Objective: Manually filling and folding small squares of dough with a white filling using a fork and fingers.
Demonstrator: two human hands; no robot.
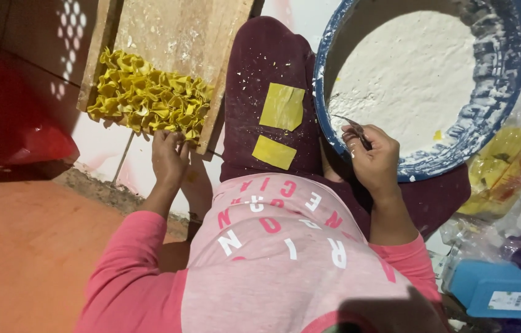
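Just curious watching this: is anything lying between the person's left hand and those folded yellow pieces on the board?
Nothing visible: the left hand already touches the near edge of the folded yellow pieces on the wooden board.

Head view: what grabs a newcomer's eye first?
The cluster of folded yellow pieces on the wooden board at upper left, with the left hand touching its near edge. At upper right, a blue-rimmed basin holds white powder, and the right hand holds a thin metal tool over its rim. Two flat yellow squares lie on the maroon-clad leg between them.
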